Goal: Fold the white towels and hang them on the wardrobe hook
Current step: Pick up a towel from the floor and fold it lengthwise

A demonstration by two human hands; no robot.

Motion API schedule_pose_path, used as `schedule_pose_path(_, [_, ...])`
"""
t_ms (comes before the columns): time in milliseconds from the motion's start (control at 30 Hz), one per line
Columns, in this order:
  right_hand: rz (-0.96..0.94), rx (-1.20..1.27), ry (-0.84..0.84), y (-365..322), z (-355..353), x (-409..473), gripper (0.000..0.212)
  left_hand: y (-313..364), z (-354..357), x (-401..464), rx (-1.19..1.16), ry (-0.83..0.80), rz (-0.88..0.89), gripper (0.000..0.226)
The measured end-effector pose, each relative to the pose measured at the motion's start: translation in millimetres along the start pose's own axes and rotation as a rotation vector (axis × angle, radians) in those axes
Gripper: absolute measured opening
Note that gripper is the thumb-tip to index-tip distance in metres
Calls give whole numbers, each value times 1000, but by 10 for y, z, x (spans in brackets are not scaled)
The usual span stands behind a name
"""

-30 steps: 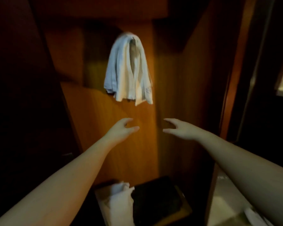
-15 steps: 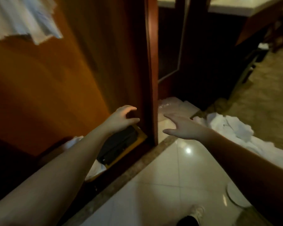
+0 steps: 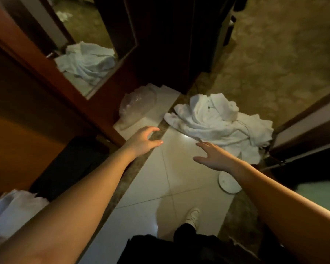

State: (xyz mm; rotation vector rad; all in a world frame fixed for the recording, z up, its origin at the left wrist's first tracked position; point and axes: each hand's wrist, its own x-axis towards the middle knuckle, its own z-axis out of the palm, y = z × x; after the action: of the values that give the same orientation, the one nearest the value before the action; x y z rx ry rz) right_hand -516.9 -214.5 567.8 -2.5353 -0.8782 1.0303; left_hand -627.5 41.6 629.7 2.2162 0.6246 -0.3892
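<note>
While both hands, the left hand (image 3: 141, 140) and right hand (image 3: 213, 157), reach empty with loose fingers, the heaped white towels (image 3: 217, 121) at the tiled floor's (image 3: 170, 187) far edge risk lifting as one tangle.

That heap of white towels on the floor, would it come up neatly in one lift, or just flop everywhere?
The pile of white towels lies crumpled in soft folds, so it would probably sag and drape. Several layers seem tangled, so one grab may drag others along. It spreads wider than the right hand, so both hands likely help.
</note>
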Motion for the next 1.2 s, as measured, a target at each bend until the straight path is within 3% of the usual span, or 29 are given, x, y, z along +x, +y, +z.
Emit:
schedule_pose_path(400, [373,200,-113,1621,-5,1038,76,207,994,2101,171,-321,-46,58])
schedule_pose_path(767, [703,473,-179,2493,-145,2332,70,462,1419,4453,247,-568,-61,56])
schedule_pose_path(1000, [775,657,-78,3174,-349,3297,63,703,1910,5688,246,-591,-32,46])
schedule_pose_path(1200, [746,604,-60,3998,-218,4128,59,655,2701,6534,183,-597,-80,35])
